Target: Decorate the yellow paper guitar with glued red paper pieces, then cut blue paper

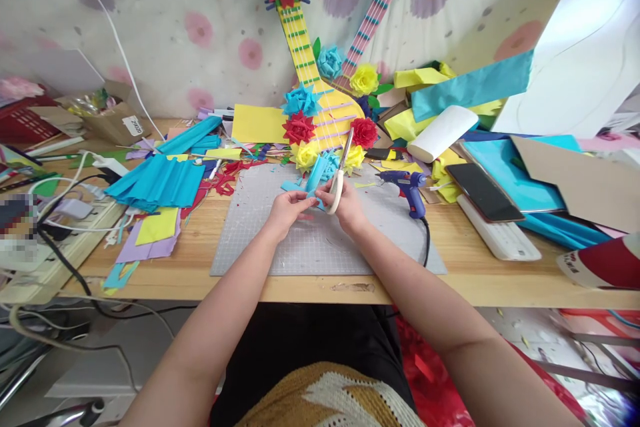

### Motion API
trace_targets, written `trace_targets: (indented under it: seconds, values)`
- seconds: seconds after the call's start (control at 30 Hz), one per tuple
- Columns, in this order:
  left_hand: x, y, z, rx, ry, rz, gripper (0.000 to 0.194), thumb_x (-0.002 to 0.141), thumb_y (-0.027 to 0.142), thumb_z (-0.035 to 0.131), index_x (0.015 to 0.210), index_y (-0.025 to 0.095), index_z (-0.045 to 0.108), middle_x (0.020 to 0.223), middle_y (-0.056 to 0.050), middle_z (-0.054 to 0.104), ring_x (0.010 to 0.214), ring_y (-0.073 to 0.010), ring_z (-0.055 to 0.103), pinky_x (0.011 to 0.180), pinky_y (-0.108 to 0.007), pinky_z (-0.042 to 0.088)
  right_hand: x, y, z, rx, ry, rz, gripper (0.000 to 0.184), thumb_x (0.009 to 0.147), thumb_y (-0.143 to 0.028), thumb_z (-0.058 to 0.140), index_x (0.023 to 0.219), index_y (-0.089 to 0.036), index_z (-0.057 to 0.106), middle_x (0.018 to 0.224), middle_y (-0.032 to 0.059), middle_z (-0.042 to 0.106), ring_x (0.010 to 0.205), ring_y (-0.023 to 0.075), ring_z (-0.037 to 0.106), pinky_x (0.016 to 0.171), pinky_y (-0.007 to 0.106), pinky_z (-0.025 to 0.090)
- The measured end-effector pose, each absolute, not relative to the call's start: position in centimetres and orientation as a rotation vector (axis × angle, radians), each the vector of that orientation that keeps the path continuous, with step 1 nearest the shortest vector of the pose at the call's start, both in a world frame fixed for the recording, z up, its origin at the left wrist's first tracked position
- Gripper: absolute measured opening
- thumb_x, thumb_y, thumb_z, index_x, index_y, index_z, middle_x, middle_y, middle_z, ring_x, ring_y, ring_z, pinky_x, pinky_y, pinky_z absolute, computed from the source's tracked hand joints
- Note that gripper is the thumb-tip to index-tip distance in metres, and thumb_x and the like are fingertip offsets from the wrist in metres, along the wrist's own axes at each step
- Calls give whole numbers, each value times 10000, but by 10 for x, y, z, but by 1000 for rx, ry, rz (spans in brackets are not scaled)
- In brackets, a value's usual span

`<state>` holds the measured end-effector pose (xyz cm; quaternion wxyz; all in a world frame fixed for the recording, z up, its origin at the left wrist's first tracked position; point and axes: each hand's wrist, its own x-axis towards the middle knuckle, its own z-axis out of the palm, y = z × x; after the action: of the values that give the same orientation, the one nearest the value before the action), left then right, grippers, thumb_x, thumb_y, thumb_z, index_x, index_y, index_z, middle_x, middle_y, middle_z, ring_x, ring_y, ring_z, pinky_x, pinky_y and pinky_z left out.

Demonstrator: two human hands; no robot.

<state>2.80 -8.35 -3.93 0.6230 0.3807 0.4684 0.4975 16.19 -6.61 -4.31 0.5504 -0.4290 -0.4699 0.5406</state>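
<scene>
Over the grey cutting mat (pixel 250 240), my left hand (pixel 287 210) pinches a piece of blue crepe paper (pixel 314 180). White-handled scissors (pixel 336 193) hang from my right hand (pixel 346 207), their blades pointing up and away. The right fingertips also meet the blue paper beside my left fingers. Just behind both hands stands a yellow paper guitar (pixel 330 107), leaning on the wall and trimmed with red, blue and yellow paper flowers. On the mat's right side lies a blue glue gun (pixel 407 187). The exact grip of the right fingers is partly hidden by the scissor handle.
Folded blue crepe paper (pixel 155 180) and a power strip (pixel 60 247) with cables lie at left. A phone (pixel 484 192), a white case (pixel 444 133), cardboard (pixel 595 180) and a red-and-white cup (pixel 603 263) crowd the right. Behind leans a pink guitar (pixel 373 17).
</scene>
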Motion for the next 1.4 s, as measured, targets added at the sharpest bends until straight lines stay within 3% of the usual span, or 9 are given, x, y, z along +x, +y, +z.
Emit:
trace_targets:
  seconds: [0.23, 0.4, 0.57, 0.8, 1.07, 1.4]
  values:
    - [36, -81, -40, 731, 1068, 1216, 236, 556, 256, 781, 673, 111, 636, 752, -65, 690, 751, -186, 662, 479, -217, 496, 153, -67, -48, -961, -953, 1272, 434, 474, -333, 763, 700, -204, 416, 569, -79, 539, 492, 69, 449, 497, 238, 358]
    - [35, -80, -40, 713, 1087, 1241, 230, 565, 260, 775, 687, 109, 652, 783, -76, 703, 786, -186, 660, 511, -219, 498, 151, -69, -43, -1003, -1032, 1267, 474, 492, -424, 751, 714, -214, 389, 568, -77, 507, 484, 71, 425, 490, 242, 341]
    - [18, -78, -36, 854, 1107, 1198, 311, 479, 315, 812, 656, 115, 651, 675, -55, 680, 765, -206, 662, 543, -255, 508, 185, -63, -29, -1077, -1598, 1294, 435, 661, -591, 590, 740, -204, 407, 638, -32, 493, 539, 96, 421, 529, 268, 346]
    - [-4, -76, -33, 981, 1139, 1140, 380, 417, 368, 828, 637, 124, 637, 661, -38, 672, 759, -214, 664, 610, -290, 521, 232, -57, -14, -1262, -2464, 1040, 482, 668, -633, 579, 841, -197, 472, 772, -5, 521, 707, 148, 463, 625, 268, 354]
    - [-2, -77, -33, 1056, 1028, 1198, 371, 417, 350, 823, 604, 122, 597, 791, -26, 678, 655, -112, 608, 666, -299, 528, 225, -62, -8, -1257, -2585, 913, 512, 644, -645, 597, 876, -197, 510, 701, -13, 534, 660, 143, 462, 597, 248, 316]
    - [-2, -77, -33, 1067, 1025, 1180, 339, 426, 320, 821, 604, 118, 616, 777, -33, 673, 663, -116, 607, 697, -311, 525, 221, -66, -5, -1307, -2551, 776, 462, 641, -629, 603, 836, -214, 552, 676, -11, 570, 674, 157, 470, 639, 262, 306]
